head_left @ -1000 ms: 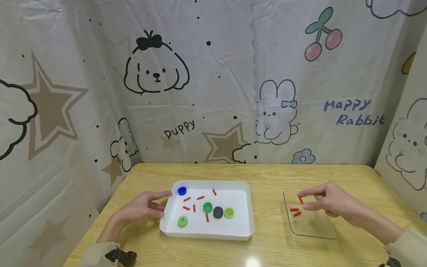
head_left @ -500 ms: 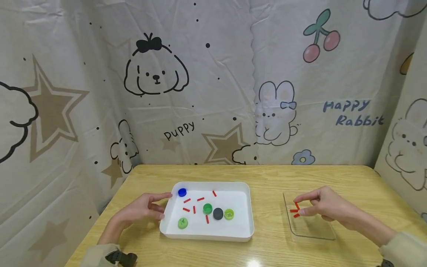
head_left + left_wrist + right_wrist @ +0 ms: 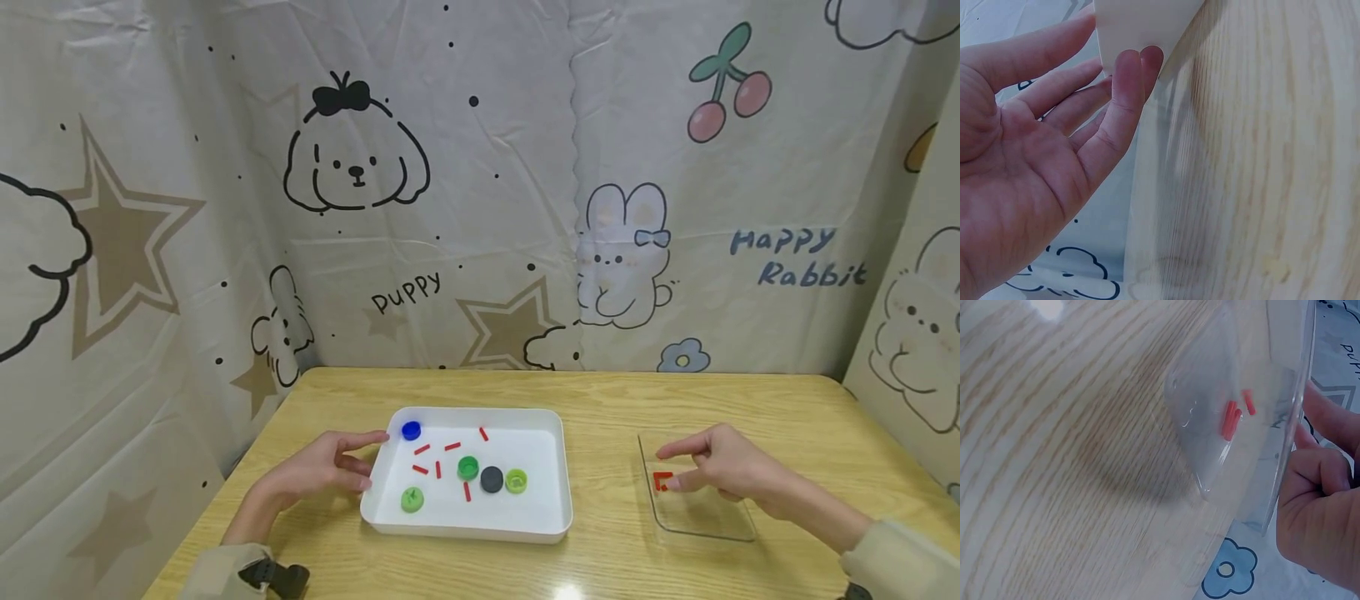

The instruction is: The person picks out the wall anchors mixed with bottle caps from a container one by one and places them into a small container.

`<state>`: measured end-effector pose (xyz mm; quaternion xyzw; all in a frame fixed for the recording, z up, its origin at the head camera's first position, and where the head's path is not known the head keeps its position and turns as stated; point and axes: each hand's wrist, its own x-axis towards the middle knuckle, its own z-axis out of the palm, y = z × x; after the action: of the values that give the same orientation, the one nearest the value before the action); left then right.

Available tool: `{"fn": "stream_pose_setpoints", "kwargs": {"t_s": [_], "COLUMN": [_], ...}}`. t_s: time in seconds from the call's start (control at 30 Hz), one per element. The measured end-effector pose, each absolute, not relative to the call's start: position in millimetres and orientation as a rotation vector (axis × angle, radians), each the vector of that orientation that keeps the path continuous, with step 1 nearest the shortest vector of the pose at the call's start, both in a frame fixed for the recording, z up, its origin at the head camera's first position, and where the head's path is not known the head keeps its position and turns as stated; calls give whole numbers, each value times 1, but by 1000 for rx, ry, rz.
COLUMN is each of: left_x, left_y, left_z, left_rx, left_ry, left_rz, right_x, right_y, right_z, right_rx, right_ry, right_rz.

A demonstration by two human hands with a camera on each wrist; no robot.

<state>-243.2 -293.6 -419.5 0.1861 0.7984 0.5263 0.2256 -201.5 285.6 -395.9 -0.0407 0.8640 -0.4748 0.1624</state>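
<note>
Three red sticks (image 3: 1229, 422) sit lower right in the clear box (image 3: 701, 512), right hand (image 3: 723, 462) over it, finger and thumb apart, pinching nothing. Left hand (image 3: 318, 468) kinda rests spread fingers on the white tray (image 3: 536, 450) at lower left, probably so it won't slide around.

A pale cloth (image 3: 517, 183) printed with a puppy (image 3: 356, 172), a rabbit (image 3: 626, 287), cherries (image 3: 707, 122) and a blue flower (image 3: 683, 357) hangs behind a wood-grain desk (image 3: 603, 483), where a bright spot of light (image 3: 567, 592) gleams at the near side.
</note>
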Motion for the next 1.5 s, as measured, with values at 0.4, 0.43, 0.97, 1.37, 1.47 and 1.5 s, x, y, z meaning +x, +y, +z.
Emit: {"fn": "stream_pose_setpoints", "kwargs": {"t_s": [0.4, 0.43, 0.97, 1.37, 1.47, 1.5], "left_x": [-244, -244, -245, -244, -244, -243], "left_y": [-294, -294, -295, -295, -295, -295], "left_z": [-419, -419, -422, -419, -420, -420], "left_rx": [504, 505, 522, 536, 537, 533], "left_ry": [2222, 2223, 2223, 2204, 2201, 2203], "left_rz": [1437, 1434, 1433, 1457, 1461, 1460], "right_x": [-204, -204, -225, -255, -263, -265], "right_y": [284, 282, 213, 170, 162, 160], "right_z": [-380, -378, -347, -353, -355, -355], "right_rx": [-83, -99, -395, -660, -712, -728], "right_ry": [2537, 2545, 2677, 2630, 2629, 2629], "right_rz": [-1367, -1363, -1185, -1106, -1072, -1061]}}
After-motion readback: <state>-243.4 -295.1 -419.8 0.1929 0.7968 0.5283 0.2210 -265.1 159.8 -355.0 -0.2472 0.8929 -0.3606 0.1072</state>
